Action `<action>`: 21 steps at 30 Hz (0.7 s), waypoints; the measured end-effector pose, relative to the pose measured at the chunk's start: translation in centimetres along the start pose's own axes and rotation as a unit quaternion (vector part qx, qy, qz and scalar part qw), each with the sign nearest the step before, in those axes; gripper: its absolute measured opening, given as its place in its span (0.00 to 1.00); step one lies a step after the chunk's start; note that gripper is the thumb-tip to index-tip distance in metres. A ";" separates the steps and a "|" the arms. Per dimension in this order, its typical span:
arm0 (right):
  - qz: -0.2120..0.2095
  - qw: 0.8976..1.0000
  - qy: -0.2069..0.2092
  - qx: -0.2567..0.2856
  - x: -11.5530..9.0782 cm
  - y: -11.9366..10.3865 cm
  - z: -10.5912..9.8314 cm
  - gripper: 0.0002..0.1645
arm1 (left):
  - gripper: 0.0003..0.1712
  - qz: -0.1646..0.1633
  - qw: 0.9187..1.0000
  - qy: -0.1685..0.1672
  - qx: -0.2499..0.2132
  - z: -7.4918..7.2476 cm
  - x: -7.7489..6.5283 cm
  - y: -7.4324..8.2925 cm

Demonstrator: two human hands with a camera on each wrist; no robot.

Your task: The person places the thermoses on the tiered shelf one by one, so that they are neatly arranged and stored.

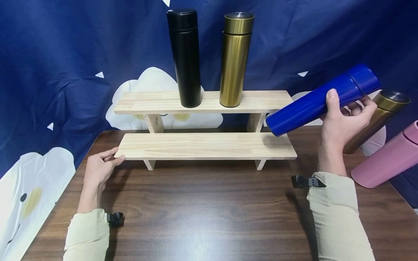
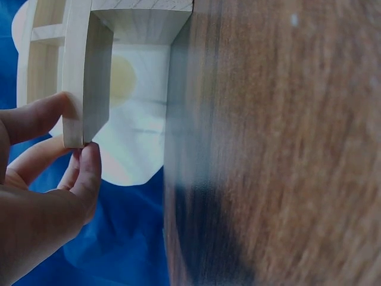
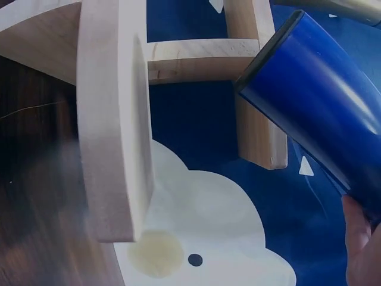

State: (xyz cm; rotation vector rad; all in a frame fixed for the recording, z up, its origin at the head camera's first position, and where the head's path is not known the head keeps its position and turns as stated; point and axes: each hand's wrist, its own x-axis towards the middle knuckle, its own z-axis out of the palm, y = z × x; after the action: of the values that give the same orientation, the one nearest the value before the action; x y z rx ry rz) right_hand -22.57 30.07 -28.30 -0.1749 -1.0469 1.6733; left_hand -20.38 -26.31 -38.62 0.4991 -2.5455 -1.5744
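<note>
My right hand (image 1: 347, 117) grips a blue thermos bottle (image 1: 321, 99), tilted with its base down to the left near the right end of the wooden rack. In the right wrist view the blue bottle's base (image 3: 271, 50) overlaps the upper shelf. With thumb and fingers my left hand (image 1: 99, 168) pinches the left end of the lower shelf (image 1: 209, 145); the left wrist view shows fingertips (image 2: 89, 158) at the board's end. On the upper shelf (image 1: 147, 102) a black thermos (image 1: 186, 61) and a gold thermos (image 1: 236, 65) stand upright.
At the right of the brown wooden table (image 1: 202, 206) stand another gold thermos (image 1: 362, 128), partly behind my right hand, and a pink thermos (image 1: 388, 159). A dark blue curtain (image 1: 81, 43) with white flower shapes hangs behind the rack.
</note>
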 end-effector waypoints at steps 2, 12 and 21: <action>0.003 1.000 0.000 0.008 0.1 -0.1 0.1 0.35 | 0.34 0.001 1.000 0.001 0.001 0.0 0.0 0.0; 0.041 0.998 0.005 0.051 0.3 -1.0 0.5 0.39 | 0.34 -0.001 1.000 0.003 0.001 0.2 0.1 -0.1; 0.061 0.997 -0.004 0.057 0.5 -1.5 1.2 0.41 | 0.33 0.003 1.000 0.006 0.002 0.1 0.1 -0.3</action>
State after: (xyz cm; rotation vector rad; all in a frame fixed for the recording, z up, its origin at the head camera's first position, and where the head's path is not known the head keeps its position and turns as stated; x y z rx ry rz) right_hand -22.42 29.83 -26.29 -0.1605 -0.9597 1.8393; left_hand -20.40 -26.37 -38.90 0.4992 -2.5396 -1.5582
